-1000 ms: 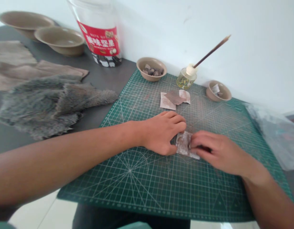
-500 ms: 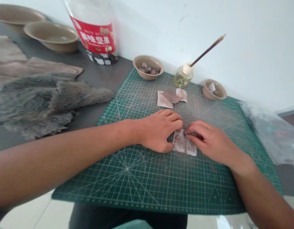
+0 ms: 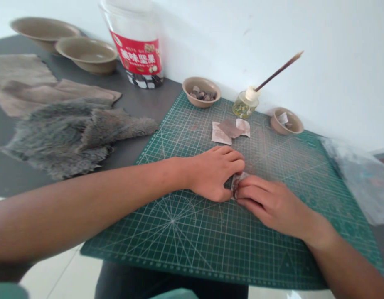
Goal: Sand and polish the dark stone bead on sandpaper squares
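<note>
A small, brown-smeared square of sandpaper [image 3: 239, 177] lies on the green cutting mat [image 3: 192, 236], mostly covered by my right hand. My left hand [image 3: 215, 172] rests at its left side, fingers curled and thumb bent, holding the edge down. Over the sheet, my right hand [image 3: 267, 203] is closed, thumb and fingers pinched together low against the surface. A small dark thing seems to be in that pinch, but the fingers hide it. Beyond my left hand lie several more smeared sandpaper pieces [image 3: 221, 133], overlapping one another.
A bowl of small stone-like pieces [image 3: 201, 85], a glass jar with a brush [image 3: 245, 104] and a smaller bowl [image 3: 287, 124] stand along the wall. Left are grey fluffy cloth [image 3: 61, 137], beige cloth [image 3: 55, 94], large bowls [image 3: 86, 56] and a plastic tub [image 3: 137, 58]. A clear bag [image 3: 360, 174] lies right.
My right hand has slid toward me and left across the sandpaper, now covering most of it. My left hand stays at its edge. The whole view has shifted slightly.
</note>
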Tool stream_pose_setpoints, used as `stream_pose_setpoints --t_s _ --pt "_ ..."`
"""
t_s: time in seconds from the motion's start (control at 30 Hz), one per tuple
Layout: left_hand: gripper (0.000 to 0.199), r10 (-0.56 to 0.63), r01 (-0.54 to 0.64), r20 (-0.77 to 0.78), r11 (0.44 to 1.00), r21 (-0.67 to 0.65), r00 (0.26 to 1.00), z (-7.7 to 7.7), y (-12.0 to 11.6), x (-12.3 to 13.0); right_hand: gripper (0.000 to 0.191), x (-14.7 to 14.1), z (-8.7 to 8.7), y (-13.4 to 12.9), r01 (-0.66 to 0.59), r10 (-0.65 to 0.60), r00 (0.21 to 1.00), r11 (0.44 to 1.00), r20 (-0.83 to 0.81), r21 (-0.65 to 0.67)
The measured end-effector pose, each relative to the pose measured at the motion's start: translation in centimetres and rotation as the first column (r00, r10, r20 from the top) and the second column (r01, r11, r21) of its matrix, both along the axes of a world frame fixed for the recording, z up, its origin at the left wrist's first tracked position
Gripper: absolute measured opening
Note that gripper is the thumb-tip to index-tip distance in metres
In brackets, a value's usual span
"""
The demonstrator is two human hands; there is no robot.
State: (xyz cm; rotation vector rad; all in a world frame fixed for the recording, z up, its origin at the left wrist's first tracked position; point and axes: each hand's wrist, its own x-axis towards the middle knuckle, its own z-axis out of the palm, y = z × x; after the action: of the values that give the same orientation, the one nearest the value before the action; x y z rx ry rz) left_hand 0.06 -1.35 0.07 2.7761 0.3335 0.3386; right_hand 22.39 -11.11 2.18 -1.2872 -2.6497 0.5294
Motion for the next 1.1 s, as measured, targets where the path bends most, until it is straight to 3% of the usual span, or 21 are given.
stream_pose_setpoints --t_s 0.13,0.23,0.3,0.43,0.6,0.77,0.87,0.93,1.03,1.1 --pt "0.041 0.017 -0.017 -0.01 1.0 -0.001 1.0 0.0 0.02 -0.02 0.01 -0.03 0.37 0.03 0.141 -0.142 0.989 0.99 0.031 0.016" --pt "0.041 0.003 -0.003 -0.013 1.0 0.003 1.0 0.01 0.02 -0.05 0.01 0.06 0.54 -0.09 0.039 -0.038 0.999 0.996 0.005 -0.081" --pt "0.042 -0.004 0.005 -0.005 1.0 0.003 1.0 -0.01 0.02 -0.07 0.012 0.03 0.5 -0.1 -0.006 0.006 1.0 0.997 0.001 -0.076" --pt "0.042 0.015 -0.015 -0.008 1.0 -0.004 1.0 -0.01 0.03 -0.07 0.011 0.47 0.58 0.16 0.162 -0.163 0.986 0.986 0.019 0.041" --pt "0.042 -0.004 0.004 -0.012 1.0 0.002 1.0 0.09 0.01 -0.02 0.013 0.35 0.64 -0.05 0.014 -0.012 1.0 0.998 0.027 -0.058" --pt "0.041 0.018 -0.018 -0.022 1.0 -0.001 1.0 0.1 -0.04 -0.02 0.01 0.66 0.53 0.26 0.189 -0.192 0.98 0.979 0.041 0.074" --pt "0.042 0.008 -0.008 -0.018 1.0 -0.001 1.0 0.08 -0.07 -0.02 0.01 0.73 0.67 0.13 0.029 -0.027 0.998 0.999 0.062 -0.032" --pt "0.042 0.0 0.0 -0.009 1.0 -0.001 1.0 0.08 -0.07 -0.01 0.012 0.47 0.58 0.05 -0.047 0.048 0.998 0.998 0.037 -0.032" --pt "0.042 0.011 -0.011 -0.01 1.0 -0.005 1.0 0.12 -0.06 0.01 0.012 0.4 0.39 0.25 0.078 -0.082 0.996 0.992 0.042 0.104" --pt "0.042 0.019 -0.019 -0.019 1.0 -0.004 1.0 0.15 -0.06 0.03 0.011 0.63 0.45 0.31 0.143 -0.151 0.986 0.982 0.067 0.122"
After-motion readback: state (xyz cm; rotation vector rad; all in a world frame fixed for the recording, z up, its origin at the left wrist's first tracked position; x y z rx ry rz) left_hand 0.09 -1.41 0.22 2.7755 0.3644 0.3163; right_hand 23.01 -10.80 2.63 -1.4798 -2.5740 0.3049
